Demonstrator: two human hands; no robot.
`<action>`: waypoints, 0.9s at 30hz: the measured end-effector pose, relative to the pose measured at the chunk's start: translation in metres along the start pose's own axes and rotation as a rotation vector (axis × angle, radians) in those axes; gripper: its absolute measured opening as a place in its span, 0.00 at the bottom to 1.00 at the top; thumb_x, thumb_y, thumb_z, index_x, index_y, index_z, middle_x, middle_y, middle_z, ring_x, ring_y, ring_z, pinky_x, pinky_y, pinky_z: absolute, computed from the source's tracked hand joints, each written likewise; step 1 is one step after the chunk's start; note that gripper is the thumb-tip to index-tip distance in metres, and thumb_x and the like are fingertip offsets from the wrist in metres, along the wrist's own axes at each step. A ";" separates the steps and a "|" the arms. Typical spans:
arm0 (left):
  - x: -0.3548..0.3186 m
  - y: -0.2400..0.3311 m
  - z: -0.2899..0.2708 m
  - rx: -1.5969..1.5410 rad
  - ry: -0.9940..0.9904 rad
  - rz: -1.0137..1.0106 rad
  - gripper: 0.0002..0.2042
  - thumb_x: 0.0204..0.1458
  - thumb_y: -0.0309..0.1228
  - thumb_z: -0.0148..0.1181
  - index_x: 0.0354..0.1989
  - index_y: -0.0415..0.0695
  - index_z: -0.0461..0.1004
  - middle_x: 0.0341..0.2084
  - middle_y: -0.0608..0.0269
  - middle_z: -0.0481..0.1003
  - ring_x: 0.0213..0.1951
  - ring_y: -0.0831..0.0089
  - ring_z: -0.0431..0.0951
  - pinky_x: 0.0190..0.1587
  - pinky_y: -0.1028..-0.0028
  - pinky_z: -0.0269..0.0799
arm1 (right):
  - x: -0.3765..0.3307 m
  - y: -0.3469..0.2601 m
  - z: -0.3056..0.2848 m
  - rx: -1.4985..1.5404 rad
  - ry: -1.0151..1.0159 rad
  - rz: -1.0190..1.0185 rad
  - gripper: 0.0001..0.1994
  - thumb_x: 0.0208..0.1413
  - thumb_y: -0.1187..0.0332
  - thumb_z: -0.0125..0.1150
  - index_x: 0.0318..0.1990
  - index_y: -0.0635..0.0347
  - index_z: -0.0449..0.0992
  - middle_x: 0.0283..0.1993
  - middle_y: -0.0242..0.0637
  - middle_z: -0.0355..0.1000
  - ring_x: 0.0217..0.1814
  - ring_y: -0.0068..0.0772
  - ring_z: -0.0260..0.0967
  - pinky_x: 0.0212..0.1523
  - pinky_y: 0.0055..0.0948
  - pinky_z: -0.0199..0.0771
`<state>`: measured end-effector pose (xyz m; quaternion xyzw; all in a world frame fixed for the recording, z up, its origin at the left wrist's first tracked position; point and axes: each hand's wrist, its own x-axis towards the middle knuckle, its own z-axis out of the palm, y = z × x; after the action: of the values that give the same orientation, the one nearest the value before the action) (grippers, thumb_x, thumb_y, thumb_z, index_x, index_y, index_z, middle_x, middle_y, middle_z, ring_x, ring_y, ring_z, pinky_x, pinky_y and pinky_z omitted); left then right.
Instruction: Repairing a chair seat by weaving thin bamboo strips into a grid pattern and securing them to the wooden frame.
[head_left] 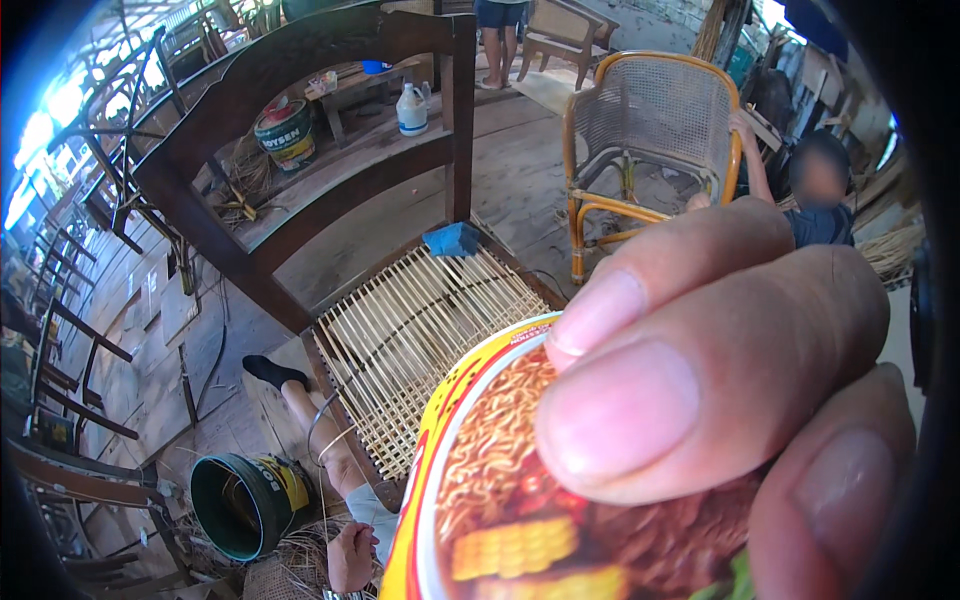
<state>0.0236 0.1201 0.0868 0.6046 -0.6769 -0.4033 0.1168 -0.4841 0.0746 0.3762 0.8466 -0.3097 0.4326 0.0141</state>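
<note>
The right hand (745, 375) grips a noodle package (590, 530), near right — likely light, smooth, easily creased, best held by its edges — left hand (350, 556) curled near left, contents unclear

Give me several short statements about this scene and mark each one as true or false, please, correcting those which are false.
1. The right hand holds a noodle package. True.
2. The dark chair has a solid board seat. False: the seat of the dark chair is a lattice of pale strips.
3. The rattan chair has a mesh back. True.
4. The blue piece lies on the floor. False: the blue piece lies on the dark chair's seat.
5. Another person is beside the rattan chair. True.
</note>
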 end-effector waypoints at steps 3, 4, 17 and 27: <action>0.000 -0.004 -0.001 0.007 -0.031 -0.036 0.10 0.61 0.31 0.51 0.43 0.41 0.76 0.27 0.50 0.80 0.30 0.54 0.81 0.33 0.60 0.74 | 0.014 0.001 0.011 0.012 -0.008 -0.016 0.41 0.35 0.58 0.77 0.58 0.69 0.67 0.54 0.50 0.71 0.55 0.43 0.72 0.57 0.36 0.71; 0.001 -0.003 -0.001 0.005 -0.023 -0.031 0.10 0.61 0.31 0.51 0.43 0.41 0.76 0.27 0.50 0.80 0.30 0.54 0.81 0.33 0.60 0.74 | 0.019 0.006 0.023 0.018 -0.010 -0.026 0.41 0.35 0.58 0.77 0.58 0.69 0.67 0.54 0.50 0.71 0.55 0.43 0.72 0.57 0.37 0.71; -0.004 0.018 -0.011 -0.030 -0.037 -0.048 0.11 0.62 0.33 0.51 0.44 0.40 0.76 0.28 0.49 0.80 0.30 0.55 0.82 0.33 0.62 0.74 | 0.042 0.003 0.046 0.082 -0.048 -0.080 0.40 0.39 0.57 0.76 0.59 0.69 0.66 0.54 0.51 0.70 0.55 0.44 0.71 0.56 0.38 0.72; -0.003 0.019 -0.013 -0.042 -0.076 -0.092 0.12 0.62 0.33 0.51 0.46 0.40 0.75 0.28 0.49 0.80 0.27 0.58 0.80 0.31 0.62 0.73 | 0.057 -0.004 0.062 0.130 -0.083 -0.077 0.40 0.41 0.57 0.75 0.60 0.69 0.65 0.54 0.52 0.70 0.55 0.45 0.71 0.56 0.38 0.72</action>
<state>0.0191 0.1165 0.1094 0.6167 -0.6439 -0.4448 0.0852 -0.4121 0.0306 0.3811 0.8743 -0.2482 0.4155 -0.0372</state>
